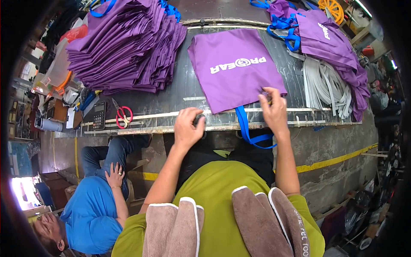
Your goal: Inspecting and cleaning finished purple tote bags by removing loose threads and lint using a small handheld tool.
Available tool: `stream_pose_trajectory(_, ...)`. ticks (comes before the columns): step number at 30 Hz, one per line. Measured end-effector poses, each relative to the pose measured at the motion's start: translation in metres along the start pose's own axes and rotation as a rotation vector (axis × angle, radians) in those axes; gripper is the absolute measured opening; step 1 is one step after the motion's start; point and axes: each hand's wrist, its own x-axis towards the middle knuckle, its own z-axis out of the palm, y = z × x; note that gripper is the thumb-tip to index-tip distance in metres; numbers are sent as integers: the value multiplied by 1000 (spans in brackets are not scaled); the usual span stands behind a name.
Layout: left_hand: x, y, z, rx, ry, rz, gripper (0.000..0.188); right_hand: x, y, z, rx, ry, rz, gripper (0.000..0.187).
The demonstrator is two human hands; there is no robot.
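Observation:
A purple cloth bag [242, 88] with a white print lies flat on the dark worktable in front of me. Its blue handle [244, 124] hangs over the near edge. Just off the bag's near left corner is my left hand [187, 128], fingers loosely bent and thumb apart; a dark patch shows by the thumb, too unclear to name. At the near right corner, my right hand [275, 110] has its fingers closed around a small dark thing with a yellowish part [268, 97], partly hidden by the fingers.
A tall pile of purple bags [128, 51] stands at the left. More purple bags [332, 47] lie at the right beside a bundle of whitish strips [326, 85]. Red-handled scissors [124, 116] and a calculator [99, 115] rest near the left edge. A person in blue [92, 210] sits at my left.

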Motion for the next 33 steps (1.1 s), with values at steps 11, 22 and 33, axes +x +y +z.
stream_pose_trajectory(11, 7, 21, 31, 251, 49, 210, 23, -54, -39, 58, 98, -184, -193, 29)
stream_pose_trajectory(22, 6, -1, 37, -41, -54, -31, 8, -55, -54, 68, 179, -192, -187, 19)
stream_pose_trajectory(33, 6, -2, 40, -43, -38, -56, 9, -52, -64, 82, 148, -225, -129, 20)
